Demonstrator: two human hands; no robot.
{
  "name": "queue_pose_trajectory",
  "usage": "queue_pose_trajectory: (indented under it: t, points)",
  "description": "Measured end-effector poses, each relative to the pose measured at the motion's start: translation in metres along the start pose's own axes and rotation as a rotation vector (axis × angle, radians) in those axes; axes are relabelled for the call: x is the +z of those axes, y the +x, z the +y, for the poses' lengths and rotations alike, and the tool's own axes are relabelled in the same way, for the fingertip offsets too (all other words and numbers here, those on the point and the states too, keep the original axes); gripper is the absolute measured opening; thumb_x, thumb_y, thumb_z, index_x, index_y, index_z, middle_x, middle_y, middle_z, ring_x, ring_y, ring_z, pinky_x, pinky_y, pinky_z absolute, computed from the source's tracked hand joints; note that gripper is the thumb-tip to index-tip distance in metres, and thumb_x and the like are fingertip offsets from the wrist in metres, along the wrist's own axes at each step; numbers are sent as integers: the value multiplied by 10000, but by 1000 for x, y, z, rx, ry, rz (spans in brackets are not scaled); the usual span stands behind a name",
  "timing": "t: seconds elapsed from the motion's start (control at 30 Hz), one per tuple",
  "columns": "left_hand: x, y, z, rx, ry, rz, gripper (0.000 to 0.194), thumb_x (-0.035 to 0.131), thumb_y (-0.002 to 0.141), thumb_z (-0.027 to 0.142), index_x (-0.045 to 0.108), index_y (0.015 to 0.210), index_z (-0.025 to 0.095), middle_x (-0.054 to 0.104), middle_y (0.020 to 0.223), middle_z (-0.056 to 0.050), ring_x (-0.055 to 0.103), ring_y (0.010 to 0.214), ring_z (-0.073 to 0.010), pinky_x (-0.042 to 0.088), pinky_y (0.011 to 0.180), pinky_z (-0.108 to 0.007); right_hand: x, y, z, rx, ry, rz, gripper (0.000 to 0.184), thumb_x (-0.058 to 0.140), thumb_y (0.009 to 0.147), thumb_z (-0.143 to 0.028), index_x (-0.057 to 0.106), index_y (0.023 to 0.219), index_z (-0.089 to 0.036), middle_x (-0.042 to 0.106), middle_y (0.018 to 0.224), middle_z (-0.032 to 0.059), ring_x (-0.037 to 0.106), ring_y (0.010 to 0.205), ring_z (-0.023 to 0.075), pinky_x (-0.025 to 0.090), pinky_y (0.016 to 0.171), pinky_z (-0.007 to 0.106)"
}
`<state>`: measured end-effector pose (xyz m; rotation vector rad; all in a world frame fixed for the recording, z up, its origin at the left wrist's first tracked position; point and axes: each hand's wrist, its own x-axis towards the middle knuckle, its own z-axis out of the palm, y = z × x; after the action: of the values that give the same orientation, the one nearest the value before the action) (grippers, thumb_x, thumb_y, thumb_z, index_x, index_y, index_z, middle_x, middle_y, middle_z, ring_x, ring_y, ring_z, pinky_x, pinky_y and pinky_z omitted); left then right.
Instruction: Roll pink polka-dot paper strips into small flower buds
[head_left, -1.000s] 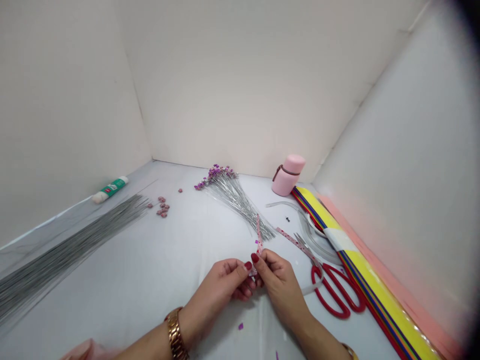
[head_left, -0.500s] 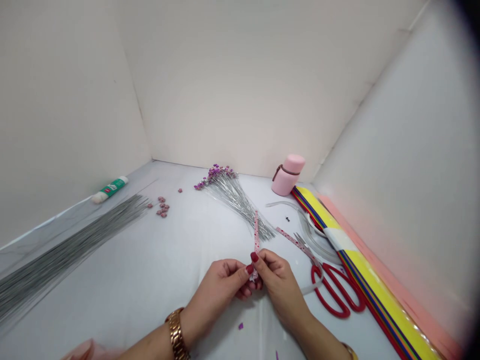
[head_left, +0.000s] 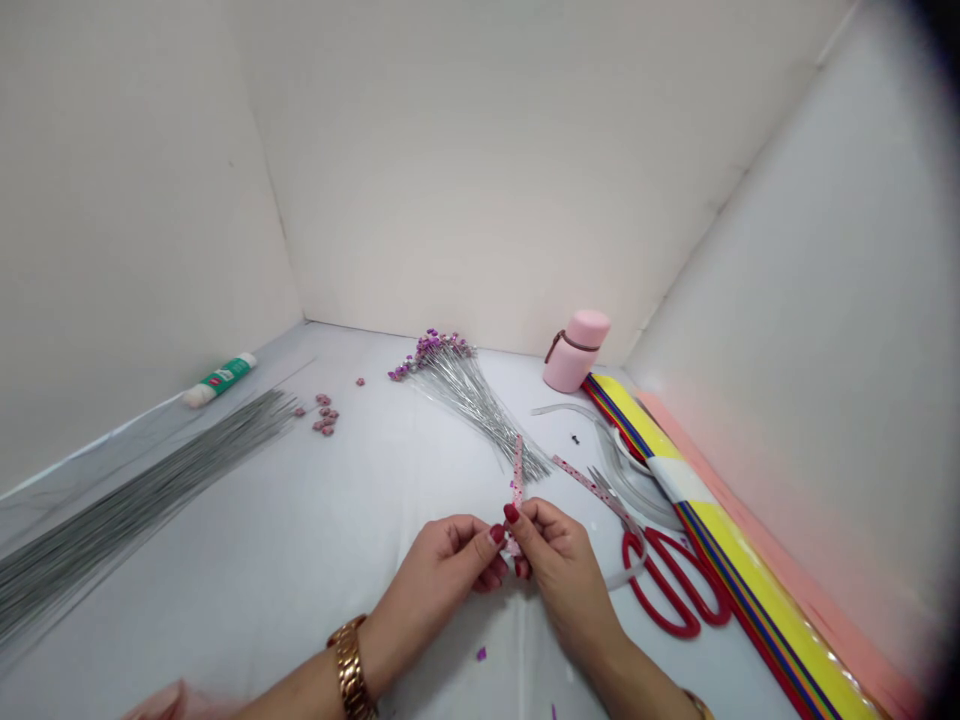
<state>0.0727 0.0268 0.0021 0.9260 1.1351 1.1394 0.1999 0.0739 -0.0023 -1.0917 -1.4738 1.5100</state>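
Note:
My left hand (head_left: 448,568) and my right hand (head_left: 559,563) meet low in the middle of the view, fingertips pinched together on a thin pink dotted strip (head_left: 517,470). The strip stands up from between the fingers, leaning slightly back. Both hands are closed on its lower end, where it looks partly rolled. A gold watch (head_left: 351,668) sits on my left wrist. Just beyond the hands lies a bundle of silver wires with purple flower heads (head_left: 465,385).
Red-handled scissors (head_left: 664,580) lie right of my right hand, beside another pink strip (head_left: 592,485) and coloured paper sheets (head_left: 735,560). A pink bottle (head_left: 576,350) stands at the back. Bare wires (head_left: 127,500), a glue tube (head_left: 221,378) and small pink flowers (head_left: 325,413) lie at left.
The hands have stayed in place while the fingers worked the strip's lower end. The standing part of the strip has tilted slightly and looks a little shorter.

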Motion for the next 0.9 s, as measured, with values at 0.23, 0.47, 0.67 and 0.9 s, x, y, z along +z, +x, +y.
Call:
queue_pose_trajectory:
  t: [0.23,0.47,0.67,0.9]
  points:
    - [1,1,0,-27,50,38,156,572,693,265,586,621,127,567,542,9,483,496,-96,375,512,-210,1,-1,-1,-9,-12,-2,273,490,801,-387,479,630,-174,446,479,-54,400,425,81,316,427,189]
    - [-6,3,1,-5,-64,59,194,589,703,307,584,683,114,573,579,5,496,523,-93,392,548,-211,-6,-2,-3,-428,-352,-8,174,477,809,-187,575,949,-221,533,853,43,523,769,164,420,666,264]
    - [-5,0,6,68,-58,92,194,585,714,305,595,695,111,569,585,2,495,550,-101,395,566,-218,-4,0,-7,-484,-452,-47,114,488,797,-158,592,764,-195,523,763,35,518,696,155,413,604,253]
    - [-4,-2,9,112,126,247,195,588,710,311,580,674,119,553,588,1,477,566,-113,374,538,-212,-4,-3,-11,-390,-414,-115,128,476,813,-206,554,714,-185,538,704,18,516,669,145,398,591,236]
